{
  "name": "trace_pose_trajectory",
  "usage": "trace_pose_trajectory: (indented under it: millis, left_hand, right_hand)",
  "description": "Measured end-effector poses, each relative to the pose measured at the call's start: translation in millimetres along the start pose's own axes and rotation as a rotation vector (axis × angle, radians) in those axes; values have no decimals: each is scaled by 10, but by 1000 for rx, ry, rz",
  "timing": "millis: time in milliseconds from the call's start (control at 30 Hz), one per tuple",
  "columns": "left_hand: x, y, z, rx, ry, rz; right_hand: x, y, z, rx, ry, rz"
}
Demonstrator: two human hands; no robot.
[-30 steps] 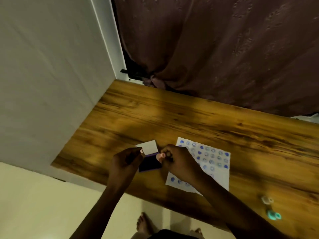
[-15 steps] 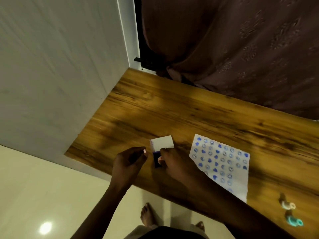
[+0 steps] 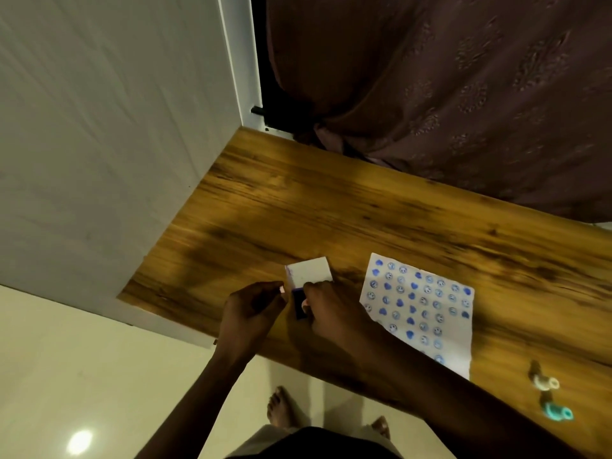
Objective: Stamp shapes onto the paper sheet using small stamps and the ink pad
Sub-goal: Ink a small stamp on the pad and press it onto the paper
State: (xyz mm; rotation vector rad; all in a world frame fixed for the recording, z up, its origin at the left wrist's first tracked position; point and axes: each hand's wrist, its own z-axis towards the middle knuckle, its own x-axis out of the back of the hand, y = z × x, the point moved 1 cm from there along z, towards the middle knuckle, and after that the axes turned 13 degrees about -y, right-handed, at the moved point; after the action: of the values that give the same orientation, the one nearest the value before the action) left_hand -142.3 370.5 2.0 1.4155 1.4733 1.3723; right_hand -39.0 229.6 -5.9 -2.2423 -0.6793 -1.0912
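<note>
A small ink pad with a dark blue pad and an upright white lid sits near the wooden table's front edge. My right hand covers its right side, fingers gripping it. My left hand hovers just left of the pad with fingers curled; nothing shows in them, and they are a little apart from the pad. The white paper sheet, filled with several blue hearts and smiley faces, lies flat to the right of my right hand. Two small stamps, a white one and a teal one, lie at the far right.
The wooden table meets a white wall on the left and a brown curtain at the back. Cream floor and my bare feet show below the front edge.
My right hand slid left off the paper onto the ink pad, leaving the whole sheet uncovered. My left hand came off the pad's lid and now sits just beside it.
</note>
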Motion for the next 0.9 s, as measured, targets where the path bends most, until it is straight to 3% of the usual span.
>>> trace_pose_trajectory:
  millis: [233,500,633,900]
  left_hand:
    - [-61,55,-32,-25,27,8]
    - [-347,53,29,-33,-36,47]
    - [-661,70,113,-17,-134,106]
    - [-1309,134,178,-23,-200,62]
  right_hand:
    - [52,60,41,-18,-19,136]
    - [170,360,-293,-8,184,490]
    - [137,747,-732,-92,292,647]
    - [-280,1713,-1484,-395,472,581]
